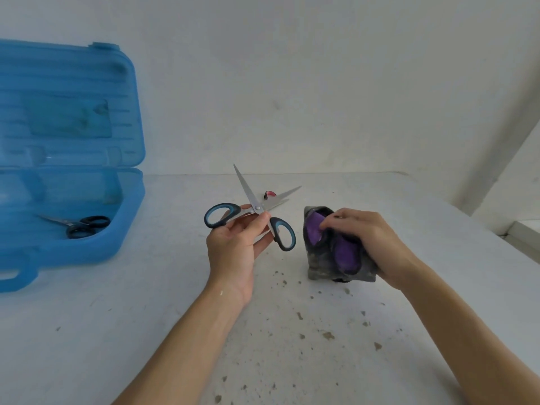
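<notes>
My left hand holds a pair of scissors with blue and black handles above the table, gripping it near the pivot. Its blades are spread wide, one pointing up and away, the other to the right. My right hand grips a grey block that stands on the table, its fingers curled over the top. Purple handles of another pair of scissors lie against the block under that hand.
An open blue plastic tool case stands at the left with a small black pair of scissors in its lower half. A small red and black object lies behind the blades. Dark specks dot the white table.
</notes>
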Action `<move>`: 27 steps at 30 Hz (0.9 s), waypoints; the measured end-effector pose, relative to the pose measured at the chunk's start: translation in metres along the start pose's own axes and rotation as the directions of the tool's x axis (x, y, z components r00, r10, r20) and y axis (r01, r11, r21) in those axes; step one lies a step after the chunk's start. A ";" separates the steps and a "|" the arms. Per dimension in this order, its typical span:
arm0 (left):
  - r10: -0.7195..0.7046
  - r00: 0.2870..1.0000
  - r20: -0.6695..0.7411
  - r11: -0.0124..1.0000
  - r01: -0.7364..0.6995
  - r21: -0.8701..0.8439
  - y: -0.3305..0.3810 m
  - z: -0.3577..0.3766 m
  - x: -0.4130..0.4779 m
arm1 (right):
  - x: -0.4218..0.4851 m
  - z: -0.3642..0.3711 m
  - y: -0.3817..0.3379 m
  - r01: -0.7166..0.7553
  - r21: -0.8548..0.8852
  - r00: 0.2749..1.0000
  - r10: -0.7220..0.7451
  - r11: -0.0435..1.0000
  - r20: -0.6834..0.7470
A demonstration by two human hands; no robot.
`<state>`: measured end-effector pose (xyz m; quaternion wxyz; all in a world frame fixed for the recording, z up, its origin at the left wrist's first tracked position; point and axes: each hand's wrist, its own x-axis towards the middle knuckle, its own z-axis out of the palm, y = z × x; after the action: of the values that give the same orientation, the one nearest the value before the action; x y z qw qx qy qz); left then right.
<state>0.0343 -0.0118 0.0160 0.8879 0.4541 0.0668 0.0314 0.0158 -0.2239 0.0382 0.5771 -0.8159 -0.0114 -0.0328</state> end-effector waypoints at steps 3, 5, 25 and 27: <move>-0.005 1.000 0.006 1.000 0.005 -0.009 -0.001 0.001 -0.001 | 0.001 0.005 0.005 0.125 -0.285 0.982 -0.160 0.950 -0.103; -0.010 1.000 -0.001 1.000 0.010 -0.009 -0.002 0.001 -0.001 | 0.001 0.009 0.003 0.100 -0.253 0.984 -0.134 0.962 -0.118; 0.024 0.998 -0.065 0.989 -0.015 0.149 -0.008 0.000 0.000 | -0.007 0.039 0.007 0.631 -0.499 0.718 -0.691 0.594 0.085; 0.027 0.996 -0.085 0.991 -0.016 0.133 -0.006 0.000 0.001 | -0.005 0.038 0.010 0.647 -0.545 0.692 -0.711 0.533 0.126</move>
<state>0.0353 -0.0156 0.0109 0.8517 0.5108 0.1021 0.0562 0.0124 -0.1914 0.0162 0.2578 -0.8724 -0.2854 -0.3016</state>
